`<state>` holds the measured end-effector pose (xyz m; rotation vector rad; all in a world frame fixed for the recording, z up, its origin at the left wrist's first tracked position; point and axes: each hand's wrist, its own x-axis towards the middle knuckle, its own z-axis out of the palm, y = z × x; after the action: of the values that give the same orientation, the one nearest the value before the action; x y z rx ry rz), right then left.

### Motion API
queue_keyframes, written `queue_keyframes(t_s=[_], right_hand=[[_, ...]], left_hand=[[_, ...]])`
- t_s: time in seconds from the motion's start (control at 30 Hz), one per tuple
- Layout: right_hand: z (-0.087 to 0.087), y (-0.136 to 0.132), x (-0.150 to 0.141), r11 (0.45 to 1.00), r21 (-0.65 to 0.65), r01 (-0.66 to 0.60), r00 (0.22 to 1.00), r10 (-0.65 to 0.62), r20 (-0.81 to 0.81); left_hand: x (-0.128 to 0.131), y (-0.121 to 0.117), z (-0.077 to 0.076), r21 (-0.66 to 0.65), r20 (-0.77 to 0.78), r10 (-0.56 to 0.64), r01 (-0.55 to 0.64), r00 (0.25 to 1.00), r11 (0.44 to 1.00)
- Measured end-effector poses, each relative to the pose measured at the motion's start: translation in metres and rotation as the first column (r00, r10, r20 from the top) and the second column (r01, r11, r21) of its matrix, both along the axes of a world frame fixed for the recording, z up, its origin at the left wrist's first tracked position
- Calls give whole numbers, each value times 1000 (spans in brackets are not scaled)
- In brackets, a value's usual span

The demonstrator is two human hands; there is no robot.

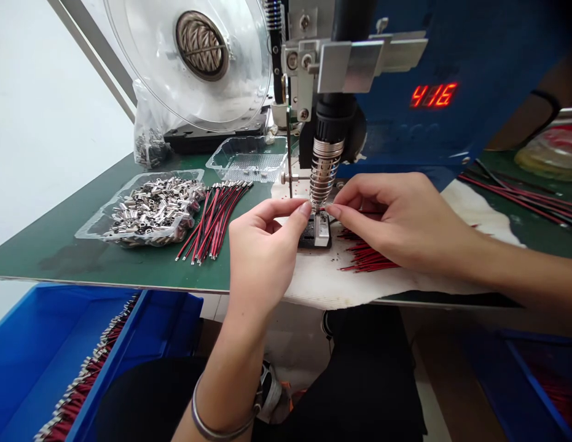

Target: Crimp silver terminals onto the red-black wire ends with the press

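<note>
My left hand [262, 252] is closed in a pinch just left of the spring-wrapped soldering iron tip [326, 166]; whatever its fingertips hold is hidden. From the other side, my right hand [391, 215] pinches a thin red and black wire [369, 213] beside the tip. Both sets of fingertips meet over a small metal block [321, 228] on a black base. Below my right hand, a bundle of red and black wires [366, 258] lies on a white cloth [332, 285]. Another wire bundle [216, 221], with metal pieces at its far ends, lies left of my left hand.
A clear tray [93, 231] holds many small metal connectors [161, 205]. Behind are another clear tray [249, 161], a plastic bag [150, 144] and a large clear reel [142, 55]. A blue machine [405, 141] displays red digits. Blue bins [32, 344] stand below the green table [59, 215].
</note>
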<state>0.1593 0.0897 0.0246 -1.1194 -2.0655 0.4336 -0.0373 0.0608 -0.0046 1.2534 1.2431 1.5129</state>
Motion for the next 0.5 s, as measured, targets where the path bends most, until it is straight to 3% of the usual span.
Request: queue_keyframes(t_s=[0.5], right_hand=[[2,-1,1,1000,19,-9,1000,9,15]], left_hand=[[-1,-1,-3,15,-3,-17,17,1000,1000]])
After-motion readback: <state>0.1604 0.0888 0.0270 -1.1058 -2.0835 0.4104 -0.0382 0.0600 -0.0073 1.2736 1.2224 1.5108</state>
